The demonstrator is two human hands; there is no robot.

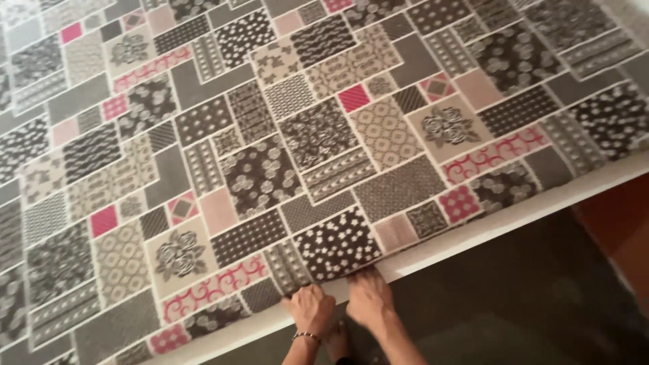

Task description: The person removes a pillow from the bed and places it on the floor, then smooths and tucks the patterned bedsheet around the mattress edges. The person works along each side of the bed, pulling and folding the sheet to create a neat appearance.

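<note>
Head view, looking down: a patchwork-print bedsheet (284, 155) covers nearly the whole picture, spread flat over a mattress whose white edge (473, 233) shows as a pale strip below the cloth. Long axis of the sheet's near border: it runs diagonally, from the lower left of the picture up to the right edge, and the printed rectangles lie along and across that same slant. Pattern: grey, black and cream blocks with flowers, dots, stripes and lattice, broken by small pink squares and a few long pink scroll-work bands. Both hands sit at the near border of the sheet, low in the picture and just right of its middle. Left hand (311, 309): palm down at the hem, fingers curled and pinching the cloth's edge; a thin bead bracelet (305, 335) circles the wrist. Right hand (368, 297): just beside the left one, almost touching it, fingers bent over the hem and gripping the fabric where it meets the white edge. Below the hands, a dark green-grey floor (514, 297) fills the lower right, and a reddish-brown strip (625, 216) lies at the right border. A bare foot (337, 341) shows between the two forearms, blurred
</note>
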